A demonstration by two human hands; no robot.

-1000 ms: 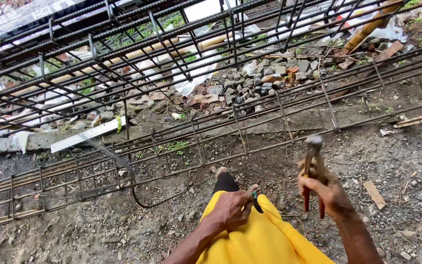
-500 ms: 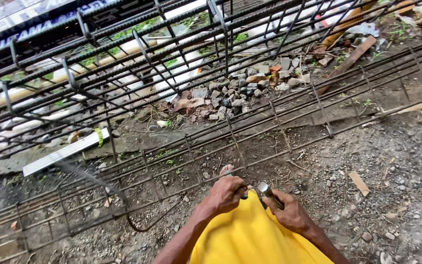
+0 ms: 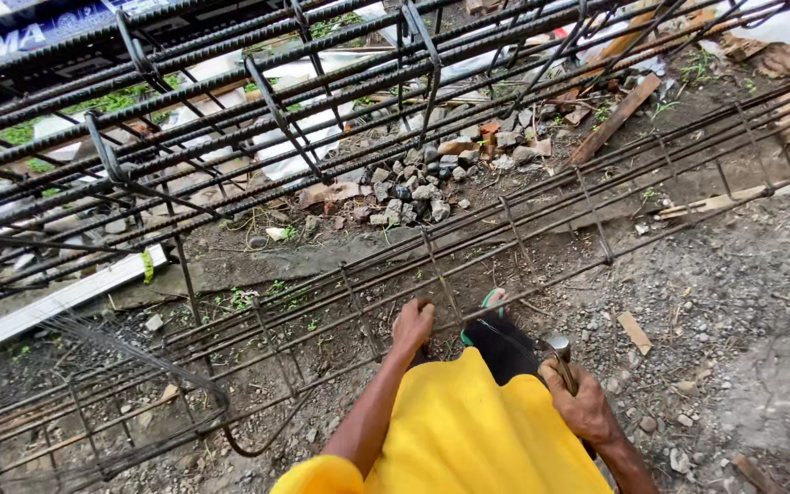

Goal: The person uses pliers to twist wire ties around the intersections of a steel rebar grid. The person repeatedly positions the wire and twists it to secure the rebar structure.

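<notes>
Left hand (image 3: 412,322): fingers curled down over a long bar of the low rebar cage (image 3: 468,265) lying on the dirt, at or just beside a stirrup crossing; whether they pinch anything thin there (tie wire?) I cannot tell.

Right hand (image 3: 581,405): fist shut round the handles of a pair of pincers (image 3: 560,352), rounded steel head poking up above the knuckles, just right of the yellow-clad knee (image 3: 477,430). The head hangs clear of the cage, not touching it.

Handling, my read: the cage is ribbed steel, stiff and heavy along its run, so it won't shift under one hand. Ribs give good grip; rust and cut ends look rough on bare skin. Best hold is on a long bar right next to a stirrup, where it flexes least. Pincers are rigid and head-heavy (grip low on the handles for leverage).

Around: a sandalled foot (image 3: 491,306) against the cage, a loose bundle of thin wire (image 3: 93,348) at the left, a second raised cage (image 3: 230,119) above, rubble pile (image 3: 422,183) behind.
</notes>
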